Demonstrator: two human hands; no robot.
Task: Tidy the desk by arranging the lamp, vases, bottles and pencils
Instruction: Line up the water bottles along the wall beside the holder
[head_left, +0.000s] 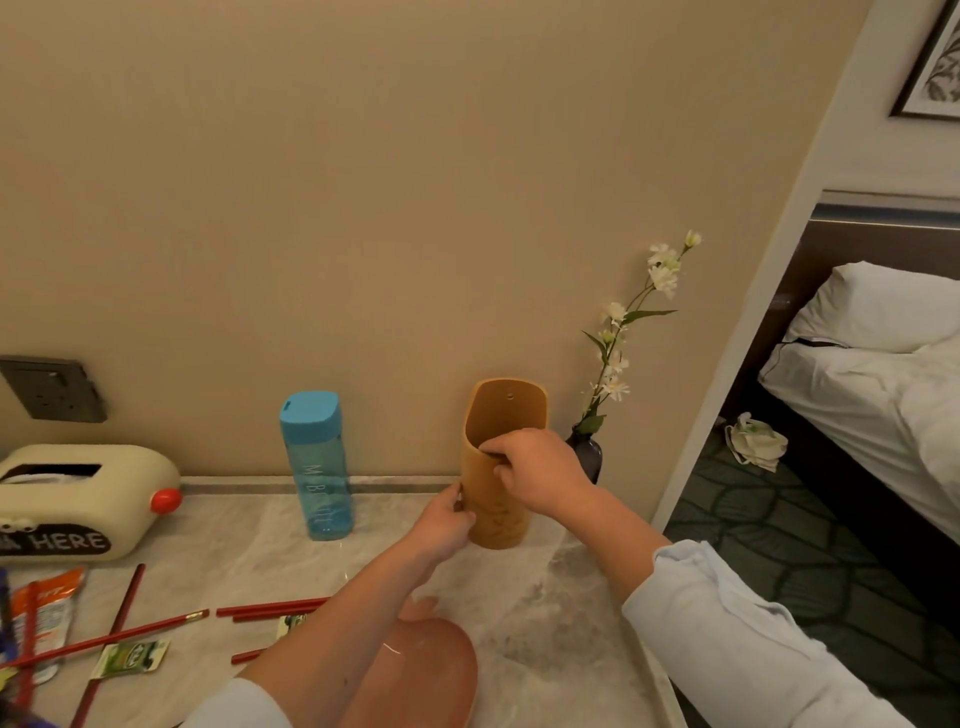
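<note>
Looking at it left to right, the tidy-up seems maybe half done. Red pencils (156, 626) lie scattered at about 8 o'clock beside snack packets (130, 659), nothing gathered yet. The blue bottle (317, 467) stands upright against the wall near 10 o'clock. At centre, the left hand (445, 525) grips the orange holder (500, 467) low on its side, while the right hand (535, 470) has fingers hooked over its rim. At 2 o'clock, the dark vase (589, 457) with flowers sits in the corner.

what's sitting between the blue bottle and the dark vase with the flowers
In the head view, the orange holder stands there, with both hands on it.
</note>
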